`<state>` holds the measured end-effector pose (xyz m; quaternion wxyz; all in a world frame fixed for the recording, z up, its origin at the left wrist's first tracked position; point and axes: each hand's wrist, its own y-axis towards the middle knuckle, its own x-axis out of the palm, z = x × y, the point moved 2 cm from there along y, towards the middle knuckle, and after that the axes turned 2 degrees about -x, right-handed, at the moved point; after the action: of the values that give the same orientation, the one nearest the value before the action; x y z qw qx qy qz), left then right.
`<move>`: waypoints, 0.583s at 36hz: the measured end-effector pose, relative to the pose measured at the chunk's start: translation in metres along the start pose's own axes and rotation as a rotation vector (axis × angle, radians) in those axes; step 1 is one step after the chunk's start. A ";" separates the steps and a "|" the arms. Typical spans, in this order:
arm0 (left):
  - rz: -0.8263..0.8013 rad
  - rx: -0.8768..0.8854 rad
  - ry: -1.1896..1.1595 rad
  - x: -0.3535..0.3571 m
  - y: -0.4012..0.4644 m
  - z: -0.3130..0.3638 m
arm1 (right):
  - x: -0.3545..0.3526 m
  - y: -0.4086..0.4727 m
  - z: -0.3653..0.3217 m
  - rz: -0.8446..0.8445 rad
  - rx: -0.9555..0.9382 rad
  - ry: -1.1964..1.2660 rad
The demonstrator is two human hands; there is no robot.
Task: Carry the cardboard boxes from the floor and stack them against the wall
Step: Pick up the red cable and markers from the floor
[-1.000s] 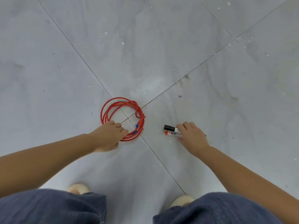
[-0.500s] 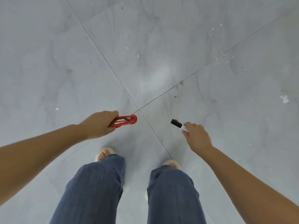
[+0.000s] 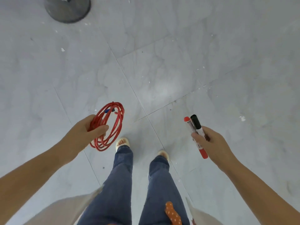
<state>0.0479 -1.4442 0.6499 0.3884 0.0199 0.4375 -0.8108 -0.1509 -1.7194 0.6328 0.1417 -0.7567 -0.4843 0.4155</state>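
The left hand (image 3: 87,132) grips a coil of red cable (image 3: 108,125) – thumb across the loops, coil hanging clear of the grey tiled floor (image 3: 162,70). The right hand (image 3: 209,142) clasps two markers together, a black-capped marker (image 3: 197,125) and a red-capped marker (image 3: 188,121) just beside it. No cardboard boxes show in view. A dark round base (image 3: 68,8) sits on the floor far ahead – well apart from both hands.

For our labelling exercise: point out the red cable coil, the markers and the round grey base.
cable coil (image 3: 119,125), head view, right side of the loops
markers (image 3: 197,123), head view, black cap
grey base (image 3: 68,9), head view, top of the disc
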 end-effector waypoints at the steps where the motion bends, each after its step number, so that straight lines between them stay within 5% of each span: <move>1: 0.031 0.008 -0.045 -0.005 -0.020 0.003 | -0.003 -0.014 -0.008 0.002 -0.019 0.000; 10: 0.579 -0.005 -0.312 0.024 -0.159 -0.009 | -0.016 -0.079 -0.043 0.142 -0.229 0.097; 21: 0.958 -0.169 -0.572 0.101 -0.278 -0.063 | -0.027 -0.100 -0.048 -0.114 -0.537 -0.117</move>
<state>-0.2212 -1.3728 0.7666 0.8165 -0.0353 0.3204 -0.4790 -0.1807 -1.6841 0.7372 -0.0690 -0.7134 -0.6263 0.3067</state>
